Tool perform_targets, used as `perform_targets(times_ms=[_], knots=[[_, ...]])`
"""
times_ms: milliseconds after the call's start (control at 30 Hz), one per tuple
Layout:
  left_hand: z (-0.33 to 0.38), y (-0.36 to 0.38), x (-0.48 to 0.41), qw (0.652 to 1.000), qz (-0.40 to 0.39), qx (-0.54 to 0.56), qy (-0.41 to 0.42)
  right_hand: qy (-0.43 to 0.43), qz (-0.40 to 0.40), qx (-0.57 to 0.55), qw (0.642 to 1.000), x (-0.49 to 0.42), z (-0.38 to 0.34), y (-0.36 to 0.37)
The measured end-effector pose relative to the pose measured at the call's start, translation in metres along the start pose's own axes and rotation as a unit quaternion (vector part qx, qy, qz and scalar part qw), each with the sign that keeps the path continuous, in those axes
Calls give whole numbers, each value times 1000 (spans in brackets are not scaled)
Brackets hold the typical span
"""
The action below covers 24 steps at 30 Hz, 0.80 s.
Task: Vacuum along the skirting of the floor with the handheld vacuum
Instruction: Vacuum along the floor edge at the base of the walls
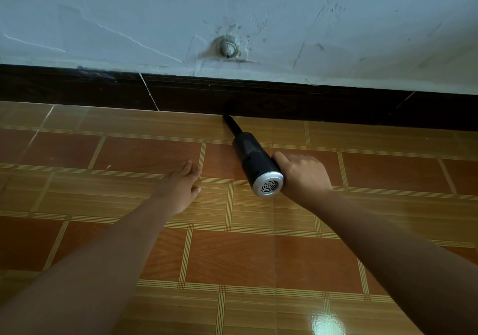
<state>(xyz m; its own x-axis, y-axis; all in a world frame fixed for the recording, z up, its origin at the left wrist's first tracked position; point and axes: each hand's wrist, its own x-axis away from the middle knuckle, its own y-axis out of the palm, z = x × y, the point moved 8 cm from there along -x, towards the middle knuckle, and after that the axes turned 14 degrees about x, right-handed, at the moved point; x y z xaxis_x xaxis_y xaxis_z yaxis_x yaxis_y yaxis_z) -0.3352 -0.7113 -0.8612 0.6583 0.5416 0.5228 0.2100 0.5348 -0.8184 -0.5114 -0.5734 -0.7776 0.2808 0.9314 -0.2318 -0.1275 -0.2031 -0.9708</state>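
Nearest: two bare forearms entering from near edge, the left forearm [98,265] from near-left, the right forearm [403,244] from near-right, both extending away from camera. Beneath them the floor [230,257]: glossy tile, wood-look pattern, orange-brown squares w/ lighter banded borders; bright glare patch [323,320] at near edge, right of centre. Mid-left, the left hand [181,187]: palm down, fingers straight and together, grip apart, holding nothing; low over floor, contact not confirmable. Centre-right, the right hand [302,173]: grip clamped on the handheld vacuum [254,161], fingers wrapped round its right side; handle itself hidden by hand. Vacuum body black, cylindrical, w/ silver end cap [267,186], round vent grille facing camera. Its black nozzle [232,125] tapers toward far-left; tip sits at junction of floor and skirting [284,102]. Skirting is a dark brown band, full width, pale joint lines at left and right. Above it the wall [129,11]: pale blue-white, scratched, cracked; small round metal stub [227,47] protrudes just above skirting, approx. centre.
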Motion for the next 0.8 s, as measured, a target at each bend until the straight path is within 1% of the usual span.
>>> perform_targets(times_ms=[267, 800], knots=[[-1, 1, 0, 1000, -4, 16, 4, -4, 4, 9, 1000, 3, 4, -4], [-5, 0, 1, 1000, -10, 10, 8, -19, -7, 2, 1000, -18, -25, 7]])
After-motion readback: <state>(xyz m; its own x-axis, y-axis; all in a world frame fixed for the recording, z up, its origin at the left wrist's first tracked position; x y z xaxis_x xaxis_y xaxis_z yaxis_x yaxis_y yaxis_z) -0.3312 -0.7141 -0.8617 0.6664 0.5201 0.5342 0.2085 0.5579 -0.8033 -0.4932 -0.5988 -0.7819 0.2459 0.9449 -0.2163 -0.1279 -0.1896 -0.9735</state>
